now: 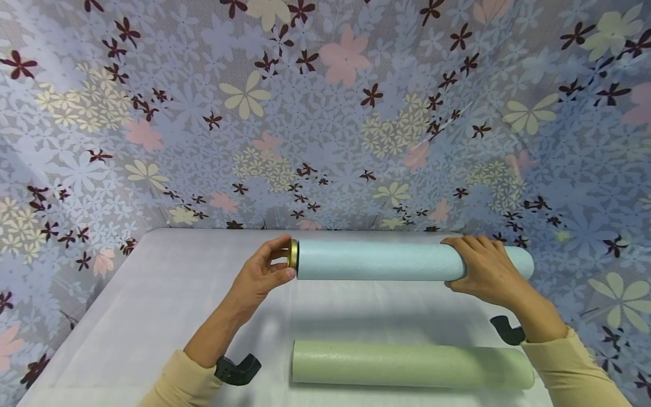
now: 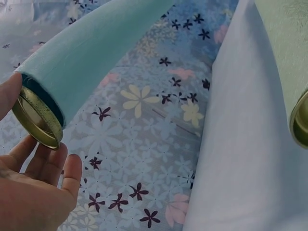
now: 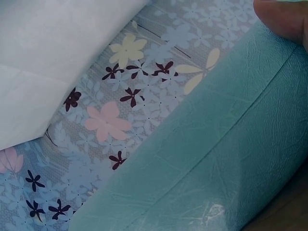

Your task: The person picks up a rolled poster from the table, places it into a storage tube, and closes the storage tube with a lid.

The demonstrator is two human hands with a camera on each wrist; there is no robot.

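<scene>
A long light-blue tube (image 1: 376, 260) is held level above the white table (image 1: 152, 299). My left hand (image 1: 264, 271) pinches the gold metal lid (image 1: 292, 254) at the tube's left end; in the left wrist view the lid (image 2: 36, 120) sits on the tube (image 2: 91, 48) between thumb and fingers. My right hand (image 1: 480, 265) grips the tube near its right end, and the right wrist view shows the tube's textured skin (image 3: 216, 163) under a fingertip (image 3: 284, 17). A light-green tube (image 1: 412, 364) lies on the table in front of me.
A flowered cloth (image 1: 325, 113) hangs behind and around the table as a backdrop. The green tube's gold end (image 2: 301, 122) shows at the right edge of the left wrist view. Black wrist mounts (image 1: 236, 370) sit on both forearms.
</scene>
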